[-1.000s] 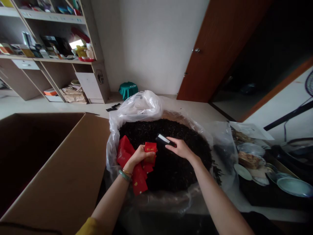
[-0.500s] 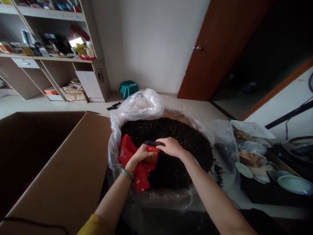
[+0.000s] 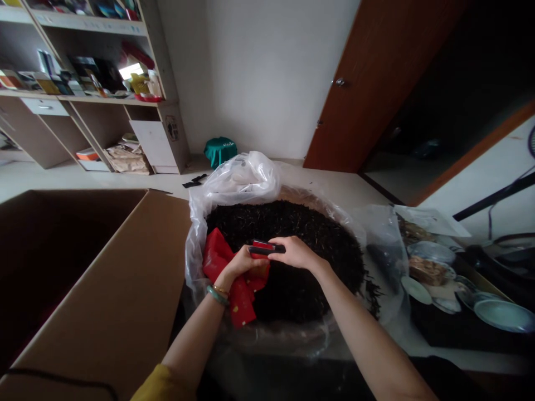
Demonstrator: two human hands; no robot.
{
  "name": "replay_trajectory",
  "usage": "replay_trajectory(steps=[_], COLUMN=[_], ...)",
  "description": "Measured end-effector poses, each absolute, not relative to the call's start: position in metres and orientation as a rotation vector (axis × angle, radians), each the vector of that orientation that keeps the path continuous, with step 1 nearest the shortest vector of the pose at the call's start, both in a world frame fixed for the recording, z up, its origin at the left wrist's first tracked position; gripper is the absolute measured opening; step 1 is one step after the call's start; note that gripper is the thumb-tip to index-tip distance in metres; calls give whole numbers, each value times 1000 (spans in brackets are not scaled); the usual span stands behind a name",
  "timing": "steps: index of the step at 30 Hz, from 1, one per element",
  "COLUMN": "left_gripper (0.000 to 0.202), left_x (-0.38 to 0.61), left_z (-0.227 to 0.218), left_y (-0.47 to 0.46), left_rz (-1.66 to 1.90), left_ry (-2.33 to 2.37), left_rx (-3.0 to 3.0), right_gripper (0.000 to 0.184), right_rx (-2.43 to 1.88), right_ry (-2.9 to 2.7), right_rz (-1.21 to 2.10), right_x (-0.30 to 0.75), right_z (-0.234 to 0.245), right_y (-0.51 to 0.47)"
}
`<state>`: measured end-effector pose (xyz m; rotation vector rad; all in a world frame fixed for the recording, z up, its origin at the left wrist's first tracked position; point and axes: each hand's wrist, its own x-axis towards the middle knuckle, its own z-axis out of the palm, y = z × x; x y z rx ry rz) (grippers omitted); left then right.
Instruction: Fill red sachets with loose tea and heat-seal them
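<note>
My left hand point(image 3: 240, 264) is closed around a small red packet point(image 3: 261, 245), holding its top edge level. My right hand point(image 3: 296, 253) grips a black clamp-like tool point(image 3: 263, 250) with two long narrow jaws. Those jaws stand apart, one on the far side of the packet's edge and one on the near side. Several more red packets point(image 3: 218, 253) lie under and beside my left hand. Beneath both hands, dark dried leaves that look like tea point(image 3: 301, 223) fill a large clear plastic bag point(image 3: 196, 250).
To the left stands an open cardboard box point(image 3: 121, 278). At right are a shallow bowl point(image 3: 505, 313), a small dish point(image 3: 417, 290) and a clear bag of brown pieces point(image 3: 430, 267). Behind are a teal-covered bin point(image 3: 220, 151), shelves point(image 3: 92, 100) and a brown door point(image 3: 363, 83).
The black tool's jaws have parted; they were together across the packet's top before. My right hand has shifted slightly. My left hand stays in place with the packet.
</note>
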<state>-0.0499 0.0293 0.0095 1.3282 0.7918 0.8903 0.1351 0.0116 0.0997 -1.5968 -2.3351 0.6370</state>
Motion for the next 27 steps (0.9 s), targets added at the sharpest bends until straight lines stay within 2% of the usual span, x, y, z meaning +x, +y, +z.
replay_trajectory(steps=[5,27], left_gripper=[44,43], left_x=[-47,-48], left_z=[14,17], left_y=[26,25], left_rz=[877,817], left_ry=[780,818], left_rx=[1203,1145], right_gripper=[31,31], right_rx=[-1605,-1560], right_ry=[-2360,-2236], right_rz=[572,606], right_x=[131,132], right_z=[102,98], right_y=[13,14])
